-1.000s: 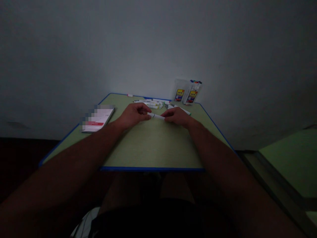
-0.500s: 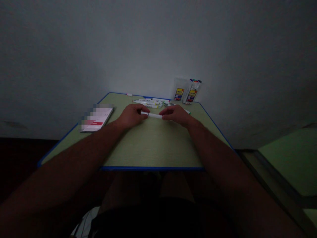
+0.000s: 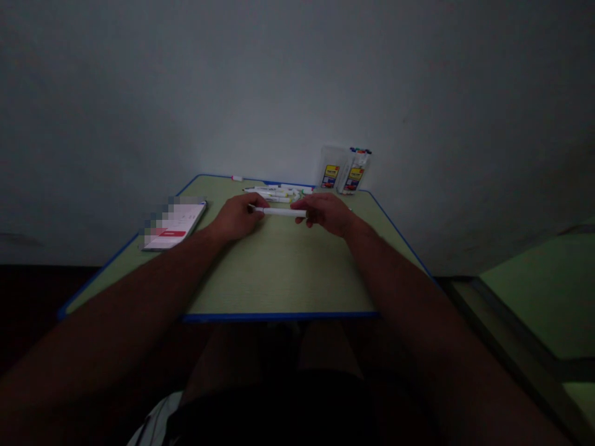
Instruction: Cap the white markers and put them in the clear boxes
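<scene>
A white marker (image 3: 281, 212) lies level between my two hands, over the middle of the table. Its left end sits in the pinch of my left hand (image 3: 239, 215), where fingers and thumb hide part of it. My right hand (image 3: 328, 214) is at the other end, with fingertips on both sides of the barrel and the end itself showing in front of them. Just behind both hands is a loose pile of white markers (image 3: 274, 193) with coloured tips, partly covered by my right hand.
The pale table (image 3: 283, 272) has a blue edge and stands against a grey wall. At its back right are an empty-looking clear case (image 3: 329, 176) and a case of markers (image 3: 356, 173). A small pink-ended piece (image 3: 237, 178) lies at the back left. A phone or tablet (image 3: 176, 226) rests on the left.
The fingers of my right hand have shifted and spread a little, so the marker's right end now shows. My left hand keeps its pinch. The view has moved slightly.
</scene>
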A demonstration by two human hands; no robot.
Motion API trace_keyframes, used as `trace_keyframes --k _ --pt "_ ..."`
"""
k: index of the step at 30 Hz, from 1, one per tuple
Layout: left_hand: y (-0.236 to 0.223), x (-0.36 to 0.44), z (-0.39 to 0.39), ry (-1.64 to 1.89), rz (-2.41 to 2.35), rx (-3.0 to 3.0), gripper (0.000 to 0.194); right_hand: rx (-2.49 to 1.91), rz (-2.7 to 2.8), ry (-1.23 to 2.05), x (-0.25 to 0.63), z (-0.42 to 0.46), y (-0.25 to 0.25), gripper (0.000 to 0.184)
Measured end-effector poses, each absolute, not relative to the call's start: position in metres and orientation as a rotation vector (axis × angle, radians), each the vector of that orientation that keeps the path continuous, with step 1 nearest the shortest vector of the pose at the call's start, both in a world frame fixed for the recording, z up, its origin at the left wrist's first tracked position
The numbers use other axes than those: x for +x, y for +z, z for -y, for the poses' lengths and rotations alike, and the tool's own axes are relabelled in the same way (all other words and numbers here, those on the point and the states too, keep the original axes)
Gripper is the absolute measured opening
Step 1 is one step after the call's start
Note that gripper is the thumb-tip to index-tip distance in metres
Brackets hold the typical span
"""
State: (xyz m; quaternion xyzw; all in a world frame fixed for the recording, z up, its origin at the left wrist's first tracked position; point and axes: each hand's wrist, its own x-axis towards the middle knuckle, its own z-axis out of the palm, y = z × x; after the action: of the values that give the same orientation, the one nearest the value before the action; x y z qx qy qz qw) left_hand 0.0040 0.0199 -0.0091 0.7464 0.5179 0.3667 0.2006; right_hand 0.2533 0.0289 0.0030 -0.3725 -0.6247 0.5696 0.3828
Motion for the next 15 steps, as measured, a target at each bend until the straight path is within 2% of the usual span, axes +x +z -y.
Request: trace_keyframes --k 6,15 --pt "-0.0113 0.0012 -0.0233 1.026 -1.461 2.088 0.015 -0.863 1.627 1.525 0.2574 -0.0303 0.0012 0.036" --pt "-0.0148 -0.0026 -0.029 1.069 -1.491 2.004 0.015 -0.844 1.738 1.367 0.2634 -0.0343 -0.0039 0.048"
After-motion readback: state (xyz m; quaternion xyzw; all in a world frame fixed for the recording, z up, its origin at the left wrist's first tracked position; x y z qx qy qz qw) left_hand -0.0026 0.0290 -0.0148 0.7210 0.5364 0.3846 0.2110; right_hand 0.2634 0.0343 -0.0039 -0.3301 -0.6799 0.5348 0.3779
